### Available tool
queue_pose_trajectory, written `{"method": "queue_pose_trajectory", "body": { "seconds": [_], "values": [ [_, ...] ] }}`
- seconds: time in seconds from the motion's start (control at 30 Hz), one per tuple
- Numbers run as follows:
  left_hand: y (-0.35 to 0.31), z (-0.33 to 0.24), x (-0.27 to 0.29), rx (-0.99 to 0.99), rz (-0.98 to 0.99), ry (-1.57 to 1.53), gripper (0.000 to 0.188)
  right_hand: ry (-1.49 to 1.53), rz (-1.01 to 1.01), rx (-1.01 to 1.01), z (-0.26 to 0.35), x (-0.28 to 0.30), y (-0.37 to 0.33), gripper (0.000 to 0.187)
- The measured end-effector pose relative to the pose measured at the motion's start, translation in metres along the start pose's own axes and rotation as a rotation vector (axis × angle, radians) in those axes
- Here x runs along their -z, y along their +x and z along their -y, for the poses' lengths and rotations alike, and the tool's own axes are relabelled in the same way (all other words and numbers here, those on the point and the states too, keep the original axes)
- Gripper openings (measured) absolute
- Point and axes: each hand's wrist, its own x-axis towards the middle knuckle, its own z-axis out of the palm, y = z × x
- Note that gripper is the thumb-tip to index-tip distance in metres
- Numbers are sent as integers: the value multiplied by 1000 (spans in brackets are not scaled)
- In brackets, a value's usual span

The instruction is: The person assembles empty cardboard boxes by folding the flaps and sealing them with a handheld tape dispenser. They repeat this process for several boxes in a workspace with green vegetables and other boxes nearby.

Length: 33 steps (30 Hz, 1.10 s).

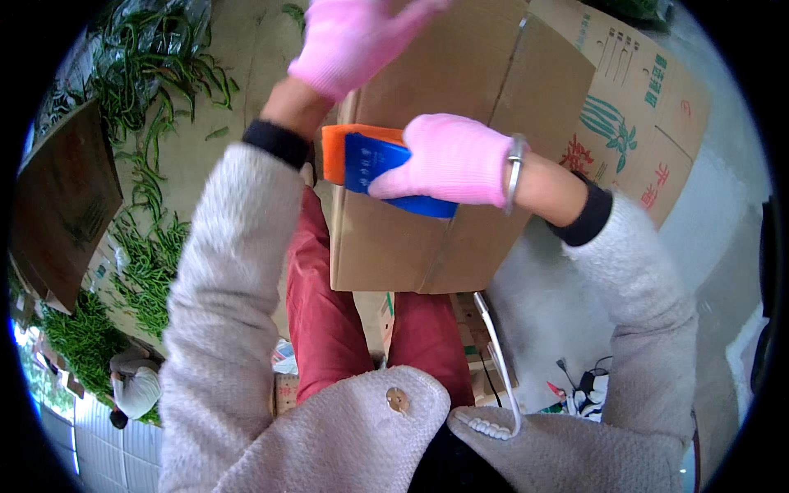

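A closed brown cardboard box (386,255) rests against my knees, a seam running across its face. In a pink knit glove, my right hand (456,160) grips a flat blue and orange piece (366,160) with printing on its blue side; its exact kind cannot be made out. The piece lies against or just over the box face, near its left edge. My left hand (353,45), gloved in pink too, is above the box's left edge. Its thumb stands apart, the other fingers are partly cut off by the picture's top, and no held thing shows in it.
Flattened printed cartons (657,107) lie at the right. Green peppers (156,263) are spread over the floor at the left, by an open carton (66,197). Another person (136,386) is farther off at lower left. Cables and small items (588,386) lie at lower right.
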Motion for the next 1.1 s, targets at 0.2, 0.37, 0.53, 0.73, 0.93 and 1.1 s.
{"method": "queue_pose_trajectory", "body": {
  "seconds": [0.2,0.37,0.53,0.73,0.93,1.1],
  "values": [
    [34,-31,-52,-417,243,493,73,32,-66,5,-27,-1,-29,68],
    [31,-35,-44,-377,336,601,75,150,35,32,-134,1,-96,53],
    [33,-19,-46,-499,247,665,68,96,-31,-177,-295,-18,-184,58],
    [36,-14,-53,-508,275,627,66,28,-44,-612,-421,-53,-203,63],
    [42,-21,-63,-519,292,619,66,-60,-315,-396,-352,-143,15,34],
    [32,1,-48,-456,160,486,66,578,-443,-708,-301,-159,53,41]
  ]
}}
